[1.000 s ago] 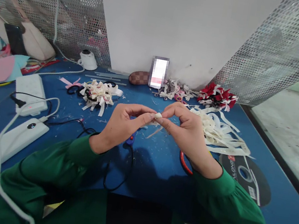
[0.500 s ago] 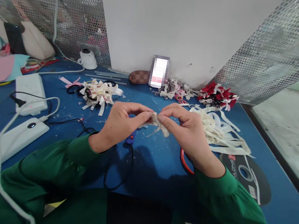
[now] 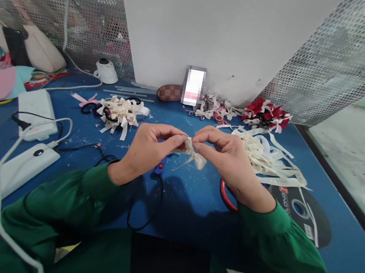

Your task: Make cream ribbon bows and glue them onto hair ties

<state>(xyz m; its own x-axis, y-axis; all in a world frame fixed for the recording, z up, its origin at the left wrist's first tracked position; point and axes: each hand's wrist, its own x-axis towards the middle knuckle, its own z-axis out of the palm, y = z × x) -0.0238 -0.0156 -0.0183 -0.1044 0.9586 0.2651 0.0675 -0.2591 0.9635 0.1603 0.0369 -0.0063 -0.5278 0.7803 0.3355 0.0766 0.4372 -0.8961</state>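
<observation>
A small cream fabric bow (image 3: 198, 160) is held in the air over the middle of the blue table, with a thin loose end hanging from it. My left hand (image 3: 154, 148) pinches its left side between thumb and forefinger. From the right, my right hand (image 3: 223, 155) pinches the top of the same piece, its fingertips almost touching those of the left. Below and left of the bow lies a blue tool with a red switch (image 3: 160, 167) and a black cord. The fingertips partly hide the fabric.
Finished-looking cream bows (image 3: 121, 114) lie to the left, cream ribbon strips (image 3: 264, 155) to the right beside a black spool (image 3: 322, 227). Red bows (image 3: 266, 115), a lit phone (image 3: 193, 86) and a brown case (image 3: 169, 93) line the back. White power strips (image 3: 9, 176) and cables occupy the left.
The fabric has turned slightly between my fingers, and its right part now shows as a fuller bow loop. Both hands stay in nearly the same place, still pinching.
</observation>
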